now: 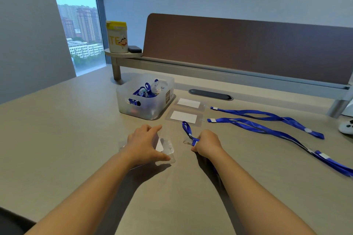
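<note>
Grey table [76, 139]: left hand [142, 144] grips the clear badge holder [168, 151], right hand [207, 144] pinches the blue lanyard [187, 129] at its clip end, so joining looks underway; next, line clip up with holder's slot

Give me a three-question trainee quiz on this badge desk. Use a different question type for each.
1. True or false: the left hand holds a clear badge holder.
2. Pick one: what does the right hand grip? A) a blue lanyard B) scissors C) a pen
3. Fill the gap: ___ finished badges, each with a white card and a lanyard attached, lie just right of the clear bin.

Key: 1 true; 2 A; 3 two.
</note>
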The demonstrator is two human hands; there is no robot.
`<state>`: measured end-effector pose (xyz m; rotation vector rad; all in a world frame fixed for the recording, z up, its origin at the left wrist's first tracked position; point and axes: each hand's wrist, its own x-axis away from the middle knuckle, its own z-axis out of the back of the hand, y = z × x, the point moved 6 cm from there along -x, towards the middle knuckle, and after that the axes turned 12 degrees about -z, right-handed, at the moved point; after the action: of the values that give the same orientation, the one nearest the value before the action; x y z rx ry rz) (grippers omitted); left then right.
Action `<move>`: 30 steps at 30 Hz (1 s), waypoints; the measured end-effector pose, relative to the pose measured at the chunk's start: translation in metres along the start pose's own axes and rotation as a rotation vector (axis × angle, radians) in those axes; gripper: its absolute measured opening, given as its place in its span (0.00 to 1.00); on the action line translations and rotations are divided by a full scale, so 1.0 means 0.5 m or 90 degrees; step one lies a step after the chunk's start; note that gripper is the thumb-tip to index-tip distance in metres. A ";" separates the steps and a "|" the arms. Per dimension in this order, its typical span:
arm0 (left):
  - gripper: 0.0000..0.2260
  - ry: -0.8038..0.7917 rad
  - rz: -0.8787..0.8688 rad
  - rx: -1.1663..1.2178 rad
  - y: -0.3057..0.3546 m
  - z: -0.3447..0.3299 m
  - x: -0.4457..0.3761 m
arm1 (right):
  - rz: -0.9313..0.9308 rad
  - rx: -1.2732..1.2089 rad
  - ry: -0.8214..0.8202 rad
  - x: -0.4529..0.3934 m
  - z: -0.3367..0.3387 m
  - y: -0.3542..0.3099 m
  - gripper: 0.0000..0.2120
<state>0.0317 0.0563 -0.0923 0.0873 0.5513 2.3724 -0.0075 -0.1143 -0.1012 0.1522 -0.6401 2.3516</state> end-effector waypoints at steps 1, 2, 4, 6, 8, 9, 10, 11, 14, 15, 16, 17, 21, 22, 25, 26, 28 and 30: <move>0.42 -0.001 0.003 -0.001 -0.002 0.001 0.000 | -0.004 -0.002 -0.002 -0.001 -0.001 -0.001 0.12; 0.42 -0.002 0.006 -0.002 -0.003 0.001 0.001 | -0.007 -0.004 -0.005 0.000 -0.002 -0.002 0.13; 0.42 -0.003 0.009 -0.004 -0.005 0.001 0.001 | -0.008 -0.012 -0.017 0.002 -0.001 -0.005 0.13; 0.42 0.000 0.012 0.005 -0.003 0.001 0.000 | 0.009 -0.066 -0.054 0.009 0.002 -0.011 0.11; 0.42 0.019 0.013 0.026 0.001 0.008 -0.001 | 0.044 -0.204 -0.118 0.027 0.013 -0.027 0.05; 0.42 0.031 0.012 0.036 0.003 0.016 -0.002 | 0.065 -0.281 -0.150 0.037 0.022 -0.038 0.02; 0.42 0.042 0.009 0.043 0.005 0.026 -0.004 | 0.087 -0.349 -0.173 0.046 0.033 -0.051 0.02; 0.41 0.052 0.006 0.047 0.005 0.038 -0.005 | 0.103 -0.403 -0.184 0.052 0.044 -0.064 0.04; 0.41 0.093 -0.002 0.054 0.004 0.087 -0.011 | 0.129 -0.482 -0.188 0.058 0.076 -0.112 0.07; 0.41 0.107 -0.003 0.054 0.001 0.108 -0.015 | 0.135 -0.495 -0.188 0.056 0.086 -0.132 0.07; 0.40 0.116 -0.003 0.054 -0.001 0.126 -0.020 | 0.137 -0.512 -0.185 0.052 0.095 -0.151 0.07; 0.40 0.127 -0.004 0.051 -0.003 0.145 -0.024 | 0.137 -0.534 -0.178 0.046 0.106 -0.171 0.05; 0.40 0.178 -0.006 0.053 -0.027 0.225 -0.052 | 0.147 -0.656 -0.174 0.017 0.160 -0.262 0.04; 0.40 0.190 -0.005 0.059 -0.035 0.243 -0.060 | 0.153 -0.688 -0.178 0.007 0.173 -0.285 0.05; 0.40 0.224 -0.002 0.066 -0.065 0.290 -0.087 | 0.181 -0.779 -0.191 -0.023 0.201 -0.356 0.08; 0.41 0.237 -0.001 0.070 -0.075 0.302 -0.096 | 0.194 -0.805 -0.197 -0.035 0.205 -0.379 0.08; 0.41 0.260 0.000 0.076 -0.097 0.321 -0.115 | 0.221 -0.831 -0.207 -0.064 0.203 -0.421 0.08; 0.41 0.271 0.005 0.079 -0.119 0.330 -0.130 | 0.237 -0.754 -0.169 -0.098 0.182 -0.450 0.05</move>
<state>0.1520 0.1144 0.0386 -0.3691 0.8988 2.3706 0.1701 -0.0427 0.0558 -0.2137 -2.1945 1.8834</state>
